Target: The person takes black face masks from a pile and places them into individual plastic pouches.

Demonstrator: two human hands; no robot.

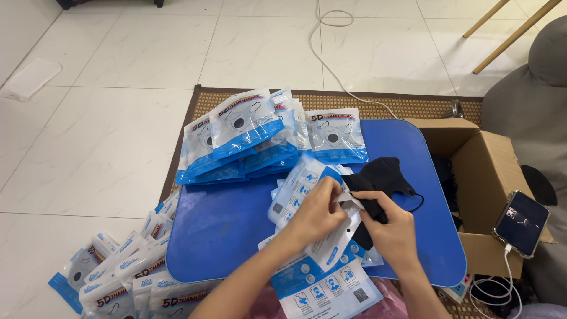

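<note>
Over blue table (236,236), left hand (316,214) grips white-blue pouch (307,195); right hand (394,227) grips black masks (381,177).

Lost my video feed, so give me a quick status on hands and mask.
Left hand grips the open pouch. Right hand pinches black masks at its mouth. Filled pouches stacked behind, nothing blocking.

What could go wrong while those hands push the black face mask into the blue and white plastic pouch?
The black fabric face mask is only partly inside the blue and white plastic pouch, so its ear loop might snag at the opening. The leaning heap of filled pouches on the blue plastic table might slide off.
</note>
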